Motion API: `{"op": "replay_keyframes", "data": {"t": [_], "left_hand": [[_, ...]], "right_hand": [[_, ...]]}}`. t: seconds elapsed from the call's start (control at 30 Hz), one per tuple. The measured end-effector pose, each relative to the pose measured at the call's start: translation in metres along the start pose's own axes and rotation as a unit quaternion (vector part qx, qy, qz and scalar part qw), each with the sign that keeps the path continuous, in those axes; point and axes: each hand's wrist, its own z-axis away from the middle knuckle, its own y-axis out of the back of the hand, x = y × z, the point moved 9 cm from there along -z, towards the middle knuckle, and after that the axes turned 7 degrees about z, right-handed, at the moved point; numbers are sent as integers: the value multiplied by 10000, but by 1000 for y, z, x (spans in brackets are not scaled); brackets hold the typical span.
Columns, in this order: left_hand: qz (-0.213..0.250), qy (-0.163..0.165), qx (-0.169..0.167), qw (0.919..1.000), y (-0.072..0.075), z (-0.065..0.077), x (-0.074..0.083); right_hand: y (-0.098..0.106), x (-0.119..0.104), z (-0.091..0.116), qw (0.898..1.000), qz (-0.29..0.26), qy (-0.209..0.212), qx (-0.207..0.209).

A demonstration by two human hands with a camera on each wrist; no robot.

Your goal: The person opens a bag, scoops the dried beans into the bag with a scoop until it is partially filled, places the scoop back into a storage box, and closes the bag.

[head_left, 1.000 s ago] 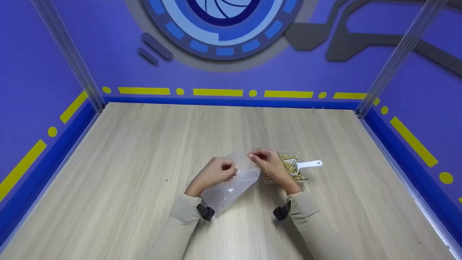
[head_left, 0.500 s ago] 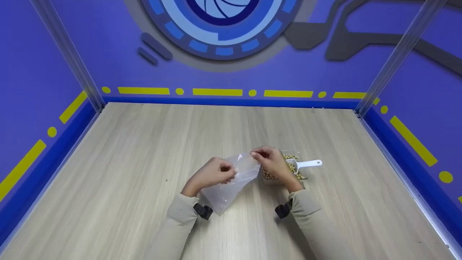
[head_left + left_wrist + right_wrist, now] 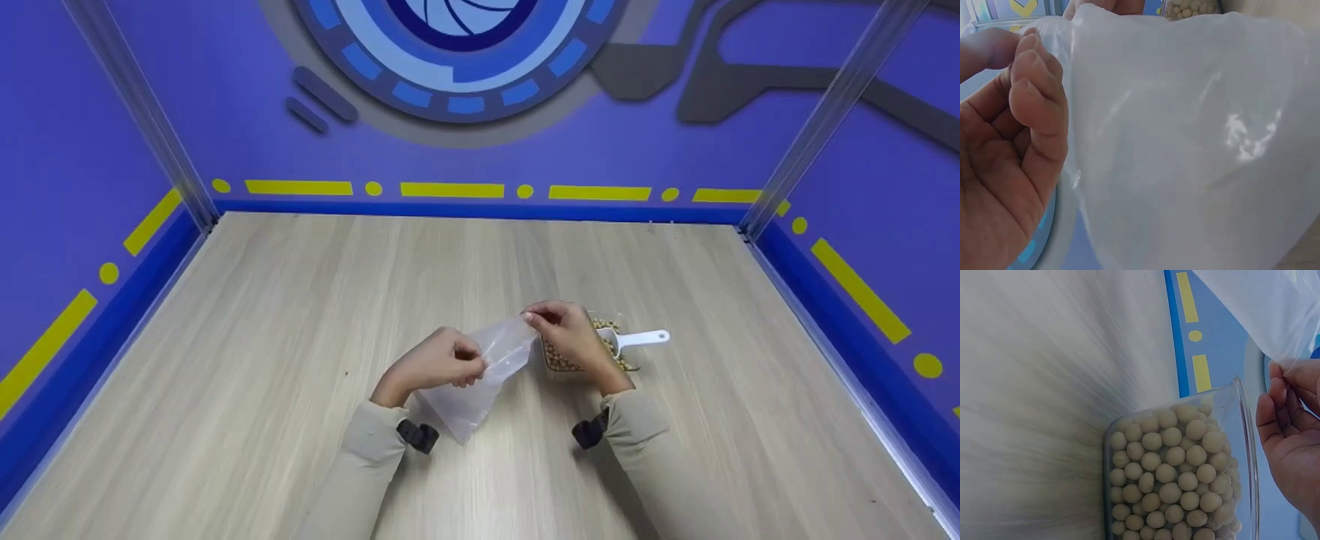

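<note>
A translucent plastic bag (image 3: pixel 466 401) hangs between my two hands, its lower corner pointing toward the near edge of the table. My left hand (image 3: pixel 439 360) pinches one side of the bag between thumb and fingertips. At the opposite upper corner, my right hand (image 3: pixel 570 336) pinches the film, as the right wrist view also shows. Right beside and partly behind that hand stands a clear container (image 3: pixel 1249 455) of round beige beans (image 3: pixel 1169 467). A white scoop (image 3: pixel 641 338) lies in the beans with its handle sticking out to the right.
The container and scoop stand on a pale wood-grain table (image 3: pixel 285 300). Blue panels (image 3: pixel 247 142) with yellow markings enclose its back and both sides. A metal post (image 3: pixel 154 112) rises at the back left corner and another post (image 3: pixel 832 120) at the back right.
Both hands keep their pinch on the bag. The left hand has shifted slightly left and the right hand slightly up and away, drawing the bag's top between them; its lower corner has moved right.
</note>
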Motion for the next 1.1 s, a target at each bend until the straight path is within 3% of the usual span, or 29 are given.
{"op": "replay_keyframes", "data": {"t": [0.17,0.43,0.63,0.87,1.1], "left_hand": [[-106,8,-29,9999,1,1,0],[-416,-83,343,9985,9,1,1],[-777,-396,686,9938,14,1,6],[-756,-680,1015,9896,18,1,10],[-1039,-932,1306,9816,21,1,16]], "right_hand": [[0,-1,0,10000,7,85,5],[-2,9,2,9997,-102,-89,-213],[-1,10,5,9994,-101,-225,-238],[2,7,6,9990,-195,-178,-348],[0,8,9,9984,-297,-186,-444]]}}
